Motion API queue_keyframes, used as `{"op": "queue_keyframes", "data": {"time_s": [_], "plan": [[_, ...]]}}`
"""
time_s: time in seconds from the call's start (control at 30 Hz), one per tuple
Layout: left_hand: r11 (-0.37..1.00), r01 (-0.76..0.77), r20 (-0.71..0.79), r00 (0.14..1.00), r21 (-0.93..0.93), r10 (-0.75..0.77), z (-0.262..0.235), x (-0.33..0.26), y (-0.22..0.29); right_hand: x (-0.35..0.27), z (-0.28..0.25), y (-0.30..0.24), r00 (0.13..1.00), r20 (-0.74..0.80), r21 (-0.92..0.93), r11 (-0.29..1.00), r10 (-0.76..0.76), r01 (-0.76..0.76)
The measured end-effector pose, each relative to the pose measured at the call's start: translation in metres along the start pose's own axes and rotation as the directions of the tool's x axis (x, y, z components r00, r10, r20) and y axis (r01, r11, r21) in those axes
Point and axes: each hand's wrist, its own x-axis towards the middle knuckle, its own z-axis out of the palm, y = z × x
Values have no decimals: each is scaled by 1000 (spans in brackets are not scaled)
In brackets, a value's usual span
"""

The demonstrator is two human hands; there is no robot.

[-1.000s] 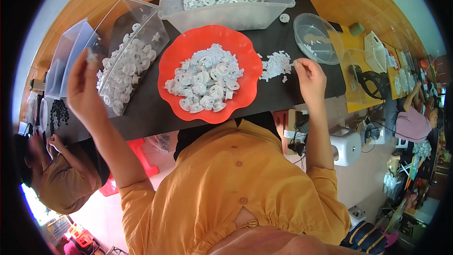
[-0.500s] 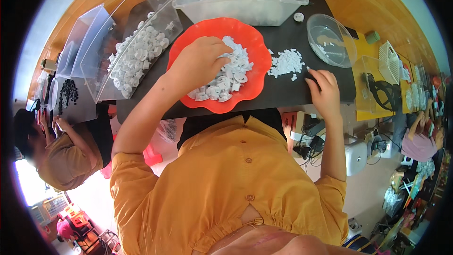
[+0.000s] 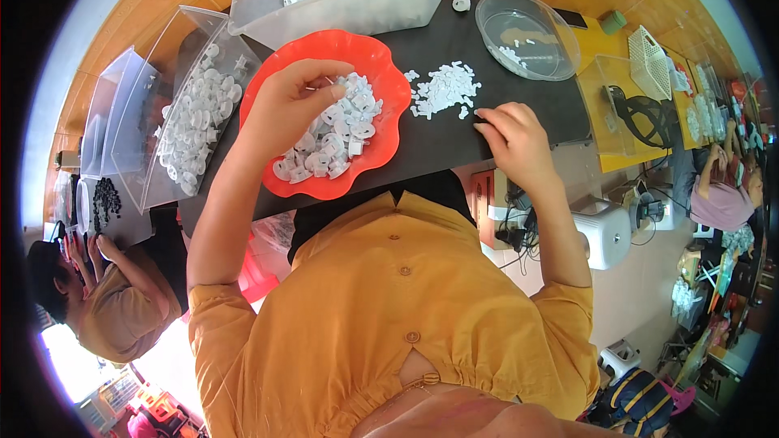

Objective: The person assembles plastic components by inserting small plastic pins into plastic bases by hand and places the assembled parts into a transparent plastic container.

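A red scalloped bowl holds a heap of small white plastic parts. My left hand is over the bowl's upper part, thumb and fingers bent toward each other; a bit of white shows between them, too small to name. To the right of the bowl, a loose pile of tiny white pieces lies on the dark table. My right hand is low over the table just right of that pile. Its thumb and forefinger are pinched together, and whatever they hold is hidden.
Behind the bowl stands a large translucent bin of white parts; at the left, a clear tilted box holds more. A round clear dish and a single white part sit at the far right. Another person works at the left.
The whole view has shifted, so the table's things appear farther left. My left hand's fingers have risen off the parts in the bowl. My right hand stays beside the pile.
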Motion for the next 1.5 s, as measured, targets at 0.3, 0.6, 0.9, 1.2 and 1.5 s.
{"op": "queue_keyframes", "data": {"time_s": [0.3,0.6,0.9,1.2,1.5], "plan": [[677,154,81,987,-720,-137,16,-29,23,4,-9,-4,971,89,125,969,-223,212],[188,191,190,982,-963,-22,33,-31,7,-18,5,-31,945,51,79,944,-324,319],[349,126,120,992,-929,-39,47,-43,18,1,4,-89,969,38,783,594,245,-182],[411,-81,-49,995,-908,86,54,-51,16,52,38,-140,951,-215,883,459,220,94],[494,-154,-151,987,-856,46,57,-53,14,52,46,-145,955,-209,870,485,213,82]]}}
